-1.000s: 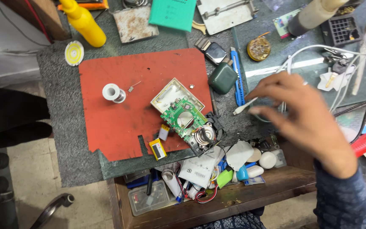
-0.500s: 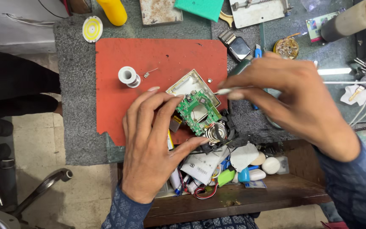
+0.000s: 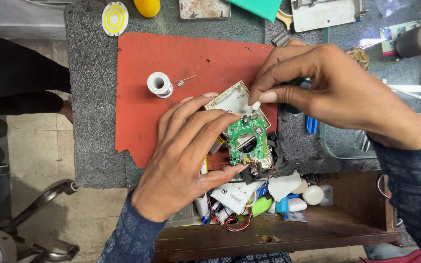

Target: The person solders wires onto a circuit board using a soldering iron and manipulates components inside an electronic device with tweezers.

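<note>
A green circuit board (image 3: pixel 246 139) lies in an opened white device housing (image 3: pixel 230 101) on a red mat (image 3: pixel 171 87). My left hand (image 3: pixel 187 153) rests on the board's left side, fingers spread over the housing and thumb under the board's lower edge. My right hand (image 3: pixel 332 92) reaches in from the right and pinches a small white tool (image 3: pixel 255 106) between thumb and forefinger, its tip touching the top of the board. A black speaker part (image 3: pixel 266 163) sits at the board's lower right.
A white solder spool (image 3: pixel 160 84) stands on the mat's left. A yellow-white disc (image 3: pixel 114 18) and yellow bottle (image 3: pixel 146 7) lie at the top. An open wooden drawer (image 3: pixel 317 229) below holds several small parts and wires. A clear tray (image 3: pixel 339 143) sits right.
The view has closed in on the board. My left hand came in and settled on the board, and my right hand brought the white tool down onto the board's top edge.
</note>
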